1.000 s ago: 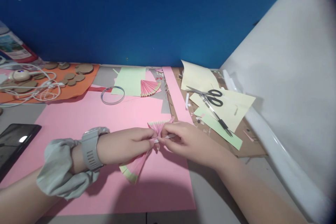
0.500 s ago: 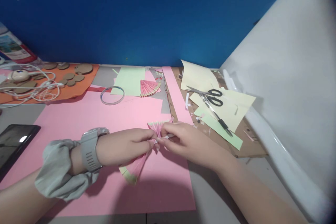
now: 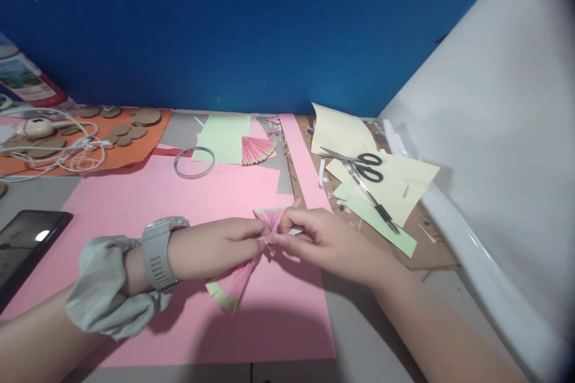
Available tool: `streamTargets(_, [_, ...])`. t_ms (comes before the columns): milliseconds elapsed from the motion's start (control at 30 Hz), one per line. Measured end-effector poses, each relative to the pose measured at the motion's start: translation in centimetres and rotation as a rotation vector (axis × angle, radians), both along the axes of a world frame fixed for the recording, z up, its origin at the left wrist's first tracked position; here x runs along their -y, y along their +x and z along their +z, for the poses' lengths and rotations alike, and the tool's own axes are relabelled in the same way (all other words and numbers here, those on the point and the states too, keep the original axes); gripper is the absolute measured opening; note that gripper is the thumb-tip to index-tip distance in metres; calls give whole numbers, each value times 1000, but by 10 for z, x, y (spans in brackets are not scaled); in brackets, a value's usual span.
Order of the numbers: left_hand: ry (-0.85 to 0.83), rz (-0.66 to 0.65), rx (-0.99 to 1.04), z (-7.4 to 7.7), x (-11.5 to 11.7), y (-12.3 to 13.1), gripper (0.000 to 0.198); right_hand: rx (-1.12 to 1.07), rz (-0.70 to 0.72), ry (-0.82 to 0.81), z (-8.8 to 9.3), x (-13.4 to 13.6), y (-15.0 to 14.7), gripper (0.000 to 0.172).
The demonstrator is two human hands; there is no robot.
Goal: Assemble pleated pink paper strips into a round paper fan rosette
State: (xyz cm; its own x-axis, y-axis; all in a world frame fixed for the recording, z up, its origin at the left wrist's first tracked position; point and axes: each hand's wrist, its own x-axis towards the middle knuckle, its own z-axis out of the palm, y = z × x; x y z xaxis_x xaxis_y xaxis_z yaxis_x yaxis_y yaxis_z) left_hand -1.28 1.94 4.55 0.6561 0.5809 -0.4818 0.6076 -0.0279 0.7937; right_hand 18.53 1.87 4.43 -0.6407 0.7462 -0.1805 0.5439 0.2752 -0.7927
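A pleated pink paper fan (image 3: 268, 214) with pale green edges is pinched at its narrow middle. One part spreads out above my fingers and another opens below my left hand. My left hand (image 3: 220, 246) comes from the left, its thumb and fingers closed on the pleats. From the right, my right hand (image 3: 330, 245) pinches the fan at the same spot, fingertips almost touching those of the left. A small white piece (image 3: 295, 231) shows at the right fingers; what it is, I cannot tell. Under both hands lies a large pink sheet (image 3: 287, 323).
Scissors (image 3: 371, 167) and a pen (image 3: 372, 197) rest on cream and green paper at the right. Another pleated fan (image 3: 258, 151) lies behind my hands, near a tape roll (image 3: 194, 163). On the left are a phone (image 3: 31, 245), white earphones (image 3: 72, 143) and orange paper (image 3: 148, 146).
The view has shifted slightly. My right fingers have moved a little at the fan's middle, and less of the white piece shows between the hands. Both hands keep their pinch.
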Motion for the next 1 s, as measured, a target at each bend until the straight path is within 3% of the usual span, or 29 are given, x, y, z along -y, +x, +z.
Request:
streamTargets(567, [-21,20,4,5,0,2,23,55,18,49,-7,1,-2,24])
streamTargets(1000, [-10,20,72,3,1,1,24,-42,-8,-18,-5,2,-6,24])
